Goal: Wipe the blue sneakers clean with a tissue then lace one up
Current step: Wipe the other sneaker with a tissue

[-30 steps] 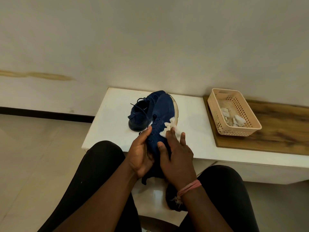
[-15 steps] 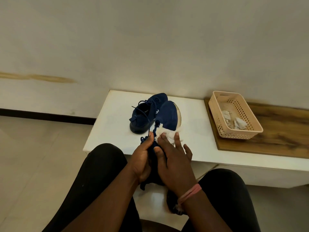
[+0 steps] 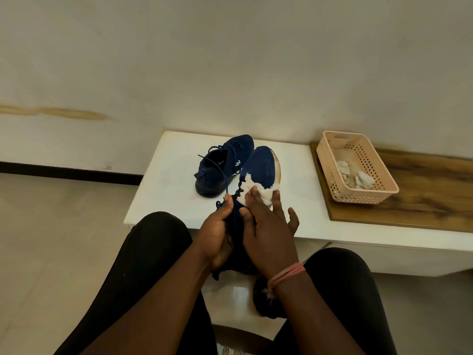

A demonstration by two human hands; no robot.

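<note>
Pressing a crumpled white tissue (image 3: 252,192) flat against the upper of a dark blue fabric sneaker (image 3: 261,167), the right hand (image 3: 268,234) lay with its fingers nearly straight and slightly spread, the little finger lifted clear of the shoe. A pink band (image 3: 286,274) circled that wrist. The left hand (image 3: 217,234) gripped the same sneaker at its heel end, fingers curled round the dark fabric and the thumb reaching up beside the blue laces (image 3: 236,194). The shoe was held tilted, toe pointing away from the person and its pale sole edge turned to the right, above the near edge of a white rectangular tabletop (image 3: 166,190).

Just beyond and left of the held shoe, the second dark blue sneaker (image 3: 220,172) stood upright on the white tabletop, its laces loose and trailing; whether the two shoes touched could not be told. To the right, a brown wood-grain board (image 3: 422,198) adjoined the white surface, and on it sat a beige perforated plastic basket (image 3: 332,160) holding a few crumpled tissues (image 3: 358,176). A plain off-white wall (image 3: 230,60) rose behind, with a dark skirting strip (image 3: 64,170) at its foot on the left above pale floor tiles (image 3: 51,239). Knees in black trousers (image 3: 143,252) framed both forearms.
</note>
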